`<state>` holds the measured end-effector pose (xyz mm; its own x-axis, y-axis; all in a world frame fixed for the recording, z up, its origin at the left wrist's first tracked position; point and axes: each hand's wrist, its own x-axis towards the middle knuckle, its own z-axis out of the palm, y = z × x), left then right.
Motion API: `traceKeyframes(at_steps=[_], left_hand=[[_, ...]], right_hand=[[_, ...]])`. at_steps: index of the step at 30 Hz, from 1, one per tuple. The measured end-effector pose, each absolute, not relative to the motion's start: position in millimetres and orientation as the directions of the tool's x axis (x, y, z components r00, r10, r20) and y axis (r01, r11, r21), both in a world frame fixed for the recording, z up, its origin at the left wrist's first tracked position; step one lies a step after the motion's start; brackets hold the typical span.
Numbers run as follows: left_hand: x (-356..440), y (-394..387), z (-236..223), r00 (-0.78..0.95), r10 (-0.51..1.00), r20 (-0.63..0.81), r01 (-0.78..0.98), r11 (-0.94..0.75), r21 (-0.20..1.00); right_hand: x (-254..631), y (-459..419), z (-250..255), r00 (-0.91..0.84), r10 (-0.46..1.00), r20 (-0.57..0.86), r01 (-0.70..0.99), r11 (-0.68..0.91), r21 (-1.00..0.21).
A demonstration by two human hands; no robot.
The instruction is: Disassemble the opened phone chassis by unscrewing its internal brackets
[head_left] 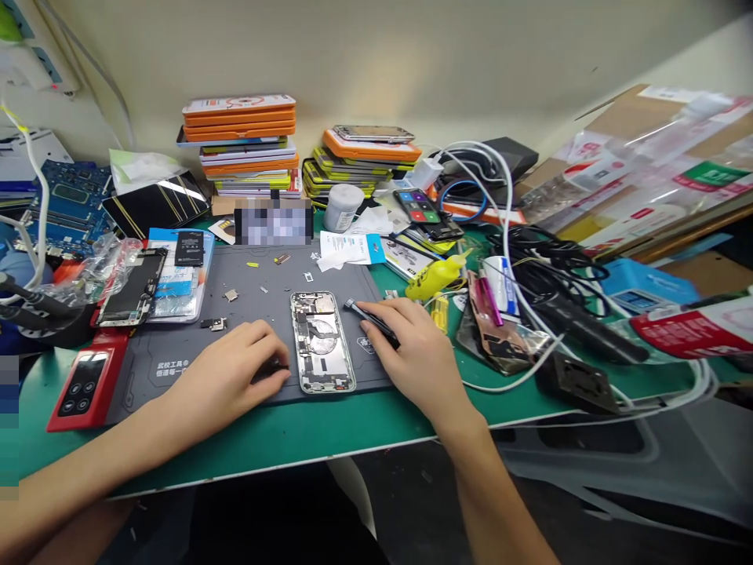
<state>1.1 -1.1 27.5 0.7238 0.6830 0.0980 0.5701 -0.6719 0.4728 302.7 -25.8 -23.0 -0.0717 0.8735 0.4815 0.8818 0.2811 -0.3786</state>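
Observation:
An opened phone housing [323, 345], its inner parts bare, lies face up on a dark grey work mat [235, 275]. Just left of it, my left hand [241, 362] rests on the mat with its fingers curled round something dark and mostly hidden. To the housing's right, my right hand [415, 353] is closed on a slim black tool [380, 323]. A small grey piece shows at the tool's far end, close to the housing's upper right edge; whether it belongs to the tool I cannot tell. A small phone part [215, 323] lies beyond my left hand.
A red device with buttons [88, 384] stands at the mat's left, near a removed phone screen [132, 289] and a battery [189, 248]. Stacked boxes [238, 125] line the wall. A yellow bottle [435, 276] and tangled cables [547, 267] lie to the right.

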Motion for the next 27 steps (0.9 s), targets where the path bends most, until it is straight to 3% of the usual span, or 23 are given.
traceKeyframes(at_steps=[3,7,13,20,27], left_hand=[[16,-3,30,0.701,0.711,0.053,0.564,-0.599,0.569],[38,-7,32,0.729,0.685,0.019,0.538,-0.59,0.602],[50,-11,31,0.671,0.741,-0.007,0.647,-0.582,0.493],[41,-15,23,0.69,0.713,0.127,0.612,-0.668,0.424],[38,-13,21,0.736,0.661,0.147,0.574,-0.724,0.382]], right_hand=[[303,-26,-24,-0.084,0.865,0.495,0.891,0.288,-0.352],[304,-27,-25,-0.09,0.861,0.5,0.893,0.292,-0.343],[305,-27,-24,-0.094,0.863,0.496,0.888,0.298,-0.35],[306,-27,-25,-0.096,0.858,0.505,0.887,0.304,-0.348],[306,-26,-24,-0.105,0.856,0.507,0.888,0.31,-0.34]])
